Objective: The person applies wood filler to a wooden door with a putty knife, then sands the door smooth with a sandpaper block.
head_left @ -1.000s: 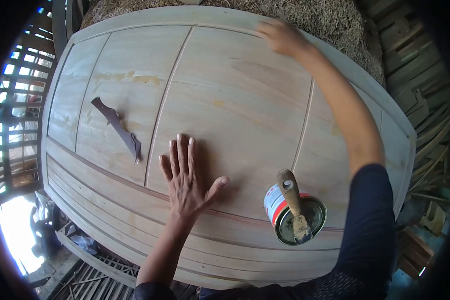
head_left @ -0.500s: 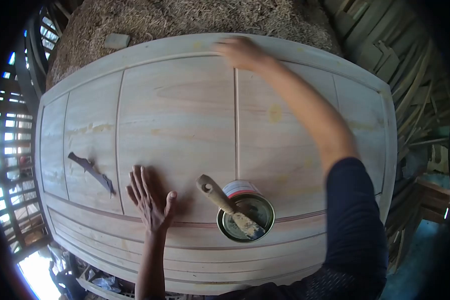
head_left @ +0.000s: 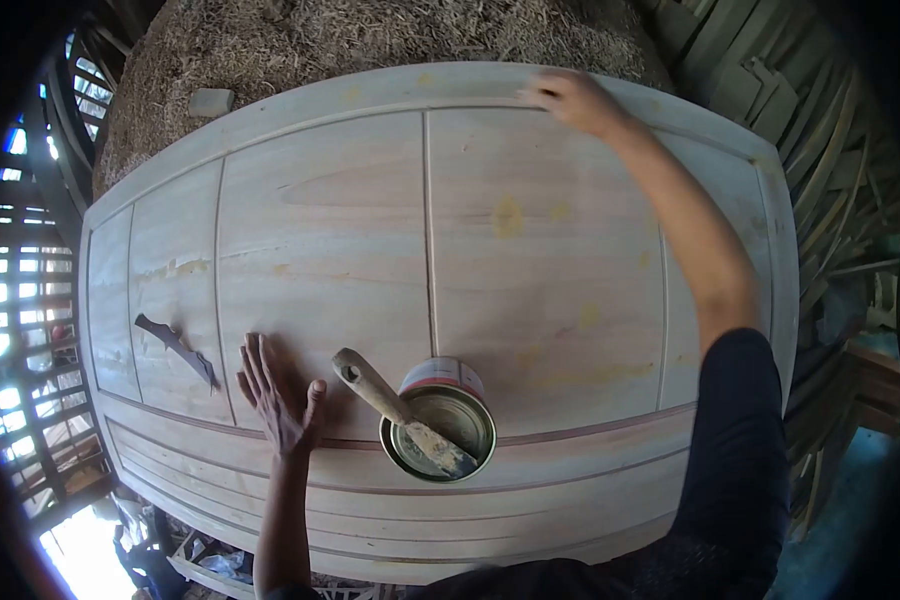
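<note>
A large pale wooden panel (head_left: 330, 250) with grooved sections lies below me. My left hand (head_left: 278, 400) rests flat on it, fingers spread, holding nothing. At the panel's far edge, right of the middle, my right hand (head_left: 570, 100) is curled against the moulding; what its fingers hold, if anything, is too small to tell. Between my arms stands an open tin (head_left: 450, 400), with a wooden-handled putty knife (head_left: 380, 390) lying across its top. A dark torn strip (head_left: 176, 347) lies on the panel left of my left hand.
Wood shavings (head_left: 370, 45) are heaped beyond the far edge, with a small block (head_left: 211, 102) on them. Wooden strips and offcuts (head_left: 830, 190) are piled at the right. A slatted wall (head_left: 30, 300) stands at the left.
My right hand has moved right along the far edge. The view has shifted, so the panel's middle and the tin appear further left. My left hand remains flat on the panel.
</note>
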The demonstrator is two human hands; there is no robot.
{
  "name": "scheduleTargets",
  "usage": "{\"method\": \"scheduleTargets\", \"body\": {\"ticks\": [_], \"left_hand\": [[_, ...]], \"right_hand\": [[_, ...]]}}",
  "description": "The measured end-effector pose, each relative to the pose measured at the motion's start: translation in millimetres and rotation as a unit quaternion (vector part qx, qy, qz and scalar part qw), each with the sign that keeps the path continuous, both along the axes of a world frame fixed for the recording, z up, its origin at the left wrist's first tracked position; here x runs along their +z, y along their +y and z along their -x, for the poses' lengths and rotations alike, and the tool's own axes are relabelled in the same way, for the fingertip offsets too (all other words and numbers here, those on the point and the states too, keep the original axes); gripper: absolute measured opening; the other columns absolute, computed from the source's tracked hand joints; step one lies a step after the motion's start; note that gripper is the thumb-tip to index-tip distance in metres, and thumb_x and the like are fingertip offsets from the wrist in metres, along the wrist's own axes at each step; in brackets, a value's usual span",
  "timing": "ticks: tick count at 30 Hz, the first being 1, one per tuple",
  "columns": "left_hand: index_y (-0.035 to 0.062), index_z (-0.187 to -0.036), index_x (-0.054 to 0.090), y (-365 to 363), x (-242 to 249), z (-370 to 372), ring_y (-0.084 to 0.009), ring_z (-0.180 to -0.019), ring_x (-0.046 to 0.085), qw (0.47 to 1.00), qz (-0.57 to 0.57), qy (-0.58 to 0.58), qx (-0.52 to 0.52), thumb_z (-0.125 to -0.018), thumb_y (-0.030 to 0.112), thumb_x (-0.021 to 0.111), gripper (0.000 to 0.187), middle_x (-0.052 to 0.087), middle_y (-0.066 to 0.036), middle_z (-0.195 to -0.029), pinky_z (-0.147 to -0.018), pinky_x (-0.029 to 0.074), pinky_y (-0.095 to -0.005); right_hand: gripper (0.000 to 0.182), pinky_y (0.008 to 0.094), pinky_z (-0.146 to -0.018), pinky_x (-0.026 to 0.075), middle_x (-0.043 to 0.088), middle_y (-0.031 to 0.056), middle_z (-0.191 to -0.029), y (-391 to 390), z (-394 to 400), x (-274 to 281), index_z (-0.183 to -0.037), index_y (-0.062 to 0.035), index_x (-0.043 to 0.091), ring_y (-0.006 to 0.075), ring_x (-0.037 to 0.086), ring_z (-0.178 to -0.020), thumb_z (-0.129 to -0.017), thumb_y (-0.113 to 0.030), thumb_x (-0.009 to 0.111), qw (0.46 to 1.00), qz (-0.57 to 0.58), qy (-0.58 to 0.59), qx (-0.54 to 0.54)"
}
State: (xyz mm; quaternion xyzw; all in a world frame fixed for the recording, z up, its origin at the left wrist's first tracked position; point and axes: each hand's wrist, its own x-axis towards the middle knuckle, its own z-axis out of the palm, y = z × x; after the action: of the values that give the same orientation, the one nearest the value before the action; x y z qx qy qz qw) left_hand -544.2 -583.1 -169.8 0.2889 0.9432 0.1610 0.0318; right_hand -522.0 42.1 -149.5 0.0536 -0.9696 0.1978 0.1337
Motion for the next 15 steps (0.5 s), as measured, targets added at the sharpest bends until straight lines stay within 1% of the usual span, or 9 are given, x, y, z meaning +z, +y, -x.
{"method": "scheduleTargets", "body": {"ticks": [2,3,4,6,7,8,10,11,15], "left_hand": [[0.0035,-0.164,0.022,-1,0,1,-0.0418,-0.159,0.013,1.000,0.023,0.001,0.005,-0.089,0.083,0.048,0.113,0.021,-0.023,-0.171,-0.125,0.003,-0.0607],[0.0034,-0.164,0.022,-1,-1,1,-0.0418,-0.159,0.013,0.999,0.035,0.002,0.006,-0.089,0.083,0.049,0.113,0.021,-0.022,-0.171,-0.125,0.003,-0.0606],[0.0034,-0.164,0.022,-3,-1,2,-0.0418,-0.159,0.013,0.999,0.036,0.001,0.008,-0.089,0.083,0.049,0.113,0.021,-0.022,-0.171,-0.125,0.003,-0.0606],[0.0035,-0.164,0.022,-1,-1,1,-0.0423,-0.159,0.013,0.999,0.037,0.007,0.006,-0.088,0.083,0.049,0.114,0.021,-0.022,-0.171,-0.125,0.004,-0.0605],[0.0035,-0.164,0.022,-1,-1,0,-0.0423,-0.159,0.013,0.999,0.037,0.006,0.012,-0.088,0.083,0.049,0.114,0.021,-0.022,-0.171,-0.125,0.004,-0.0605],[0.0035,-0.165,0.022,-1,-1,1,-0.0426,-0.159,0.013,0.999,0.034,0.001,0.010,-0.088,0.083,0.050,0.114,0.021,-0.022,-0.171,-0.125,0.004,-0.0606],[0.0036,-0.165,0.022,-4,1,0,-0.0429,-0.159,0.013,0.999,0.035,-0.002,0.007,-0.088,0.083,0.050,0.114,0.022,-0.023,-0.171,-0.125,0.004,-0.0606],[0.0035,-0.165,0.022,-5,2,-1,-0.0432,-0.159,0.014,1.000,0.027,-0.006,0.005,-0.088,0.083,0.051,0.114,0.022,-0.023,-0.170,-0.125,0.005,-0.0608],[0.0027,-0.165,0.020,-2,3,2,-0.0428,-0.159,0.013,0.999,0.031,-0.017,0.012,-0.086,0.083,0.052,0.118,0.020,-0.023,-0.171,-0.125,0.004,-0.0615]], "right_hand": [[0.014,0.0355,-0.075,0.054,0.072,0.0109,-0.091,50,-57,-2,-0.103,-0.0063,0.078,0.0206,0.070,-0.085,-0.094,-0.017,0.076,0.995,0.068,-0.005,-0.072],[0.013,0.0346,-0.075,0.053,0.072,0.0092,-0.090,48,-64,5,-0.101,-0.0068,0.079,0.0165,0.068,-0.083,-0.093,-0.017,0.078,0.989,0.098,0.003,-0.108],[0.013,0.0346,-0.075,0.053,0.072,0.0092,-0.090,43,-59,4,-0.101,-0.0068,0.079,0.0165,0.068,-0.083,-0.093,-0.017,0.078,0.989,0.099,0.002,-0.106],[0.018,0.0375,-0.079,0.055,0.077,0.0081,-0.095,17,-34,9,-0.096,-0.0024,0.078,0.0225,0.072,-0.088,-0.091,-0.020,0.079,0.989,0.089,-0.041,-0.113],[0.016,0.0367,-0.078,0.054,0.075,0.0102,-0.092,-4,-8,-3,-0.098,-0.0030,0.078,0.0256,0.072,-0.086,-0.091,-0.018,0.078,0.992,0.116,0.010,-0.053],[0.016,0.0367,-0.078,0.054,0.075,0.0102,-0.092,-17,13,-8,-0.098,-0.0030,0.078,0.0256,0.072,-0.086,-0.091,-0.018,0.078,0.992,0.116,0.009,-0.044],[0.017,0.0351,-0.072,0.050,0.066,0.0110,-0.086,-32,41,-19,-0.103,-0.0047,0.079,0.0225,0.063,-0.076,-0.092,-0.017,0.077,0.995,0.003,0.098,0.035],[0.018,0.0372,-0.071,0.049,0.064,0.0124,-0.084,-24,25,-13,-0.106,-0.0045,0.078,0.0259,0.062,-0.075,-0.092,-0.017,0.076,0.997,0.012,0.074,0.013],[0.016,0.0376,-0.072,0.051,0.068,0.0127,-0.084,18,-42,-3,-0.106,-0.0086,0.081,0.0264,0.067,-0.080,-0.091,-0.012,0.076,0.995,0.008,0.029,-0.095]]}}
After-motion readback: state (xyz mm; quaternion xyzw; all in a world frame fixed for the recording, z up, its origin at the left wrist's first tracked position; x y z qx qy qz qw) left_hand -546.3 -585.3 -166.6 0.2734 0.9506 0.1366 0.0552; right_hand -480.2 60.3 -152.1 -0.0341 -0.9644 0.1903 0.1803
